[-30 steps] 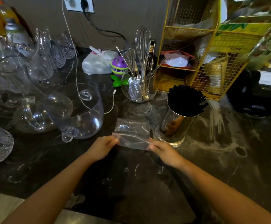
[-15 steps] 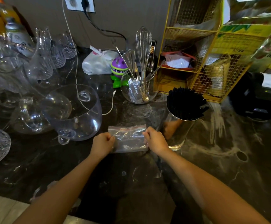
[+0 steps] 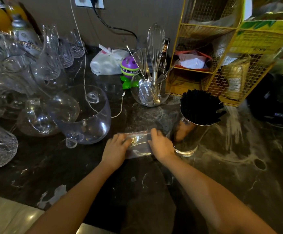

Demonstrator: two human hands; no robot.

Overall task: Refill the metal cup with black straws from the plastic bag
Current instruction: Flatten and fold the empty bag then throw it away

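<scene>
- The clear plastic bag (image 3: 138, 146) lies flat and looks empty on the dark marble tabletop (image 3: 69, 168), directly between the person's two hands, just left of the metal cup (image 3: 188, 135).
- The left hand (image 3: 115, 149) rests palm down on the bag's left end, its fingers (image 3: 120, 138) laid close together and pressing the plastic against the tabletop.
- The right hand (image 3: 161, 144) covers the bag's right end the same way, fingers (image 3: 154, 132) curled over the far edge; whether they pinch the plastic or only press on it I cannot tell.
- The right hand sits just beside the metal cup, whose shiny wall mirrors it.
- The metal cup stands upright and is packed full of black straws (image 3: 200, 107), their ends fanning out above the rim.
- Left of the bag a large clear glass bowl (image 3: 85, 115) stands near the left hand, with a white cable (image 3: 118, 112) running past it.
- Behind the bag a round glass jar (image 3: 150, 93) holds a whisk (image 3: 156, 46) and other metal utensils.
- A yellow wire rack (image 3: 218, 65) stands behind the cup, with packets on its shelves.
- A purple and green plant toy (image 3: 129, 68) and a knotted white bag (image 3: 107, 62) sit near the wall.
- More glassware (image 3: 41, 65) crowds the left side of the tabletop.
</scene>
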